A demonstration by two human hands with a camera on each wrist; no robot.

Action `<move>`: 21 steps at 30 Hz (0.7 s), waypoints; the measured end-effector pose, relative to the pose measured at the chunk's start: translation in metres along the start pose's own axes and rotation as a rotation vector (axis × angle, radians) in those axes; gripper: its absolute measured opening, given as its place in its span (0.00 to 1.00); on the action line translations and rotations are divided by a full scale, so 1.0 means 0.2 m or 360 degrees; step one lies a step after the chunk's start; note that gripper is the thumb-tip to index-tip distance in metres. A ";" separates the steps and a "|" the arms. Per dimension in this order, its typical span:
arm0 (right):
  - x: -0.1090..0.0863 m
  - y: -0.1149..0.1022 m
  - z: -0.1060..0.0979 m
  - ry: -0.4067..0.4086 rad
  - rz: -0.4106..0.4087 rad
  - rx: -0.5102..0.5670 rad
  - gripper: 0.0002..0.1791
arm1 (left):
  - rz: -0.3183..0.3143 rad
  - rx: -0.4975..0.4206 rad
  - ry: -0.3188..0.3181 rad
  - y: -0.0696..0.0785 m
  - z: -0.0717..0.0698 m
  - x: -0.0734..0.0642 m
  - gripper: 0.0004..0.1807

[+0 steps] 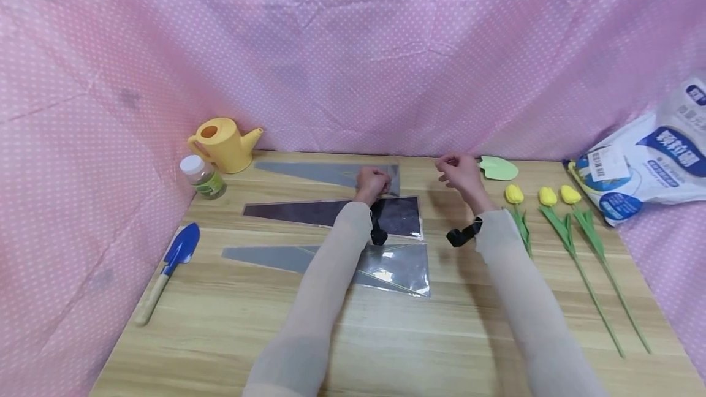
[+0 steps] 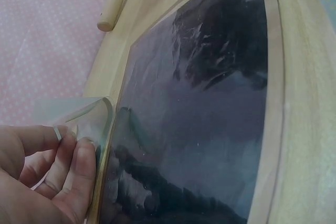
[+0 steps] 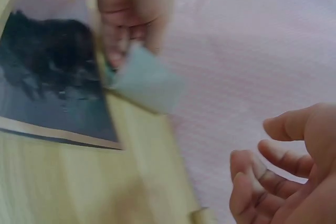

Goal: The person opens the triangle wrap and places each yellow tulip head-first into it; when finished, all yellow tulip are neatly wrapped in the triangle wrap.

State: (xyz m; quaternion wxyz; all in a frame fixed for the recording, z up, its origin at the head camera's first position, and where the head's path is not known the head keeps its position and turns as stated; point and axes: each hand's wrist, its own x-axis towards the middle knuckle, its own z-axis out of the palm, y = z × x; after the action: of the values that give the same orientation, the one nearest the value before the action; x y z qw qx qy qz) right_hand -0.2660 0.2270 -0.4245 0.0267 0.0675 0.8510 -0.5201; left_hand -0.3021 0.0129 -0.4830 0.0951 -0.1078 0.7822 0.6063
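Note:
Three long tapered plastic flower sleeves lie flat in a row, narrow ends to the left. My left hand is at the wide end of the far grey sleeve, pinching its translucent film between thumb and fingers, and the film's edge bends up there. Just in front lies the dark purple sleeve, partly under the left forearm. The nearest grey sleeve is crossed by that forearm too. My right hand hovers to the right with loosely bent fingers, holding nothing, beside a light green trowel.
A yellow watering can and a lidded jar stand at the back left. A blue trowel lies by the left edge. Yellow tulips lie at right, near a white-blue bag. A pink dotted cloth hangs behind.

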 end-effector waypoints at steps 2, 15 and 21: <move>-0.04 -0.02 -0.05 0.0015 -0.0012 -0.0005 0.19 | 0.0011 -0.0006 -0.0007 0.00 0.00 0.00 0.05; -0.38 -0.01 -0.40 0.0243 -0.0166 -0.0081 0.18 | 0.0002 -0.0045 -0.0018 0.00 -0.01 -0.01 0.07; -0.53 0.08 -0.53 0.0310 -0.0130 -0.0183 0.27 | -0.0025 -0.0038 -0.0022 0.00 -0.01 -0.01 0.07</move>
State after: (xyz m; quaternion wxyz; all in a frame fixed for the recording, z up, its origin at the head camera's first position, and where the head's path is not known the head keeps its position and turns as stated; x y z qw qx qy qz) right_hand -0.1568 0.3181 -0.3779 -0.0735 0.0813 0.8800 -0.4621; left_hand -0.3008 0.0121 -0.4823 0.1040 -0.1110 0.7734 0.6154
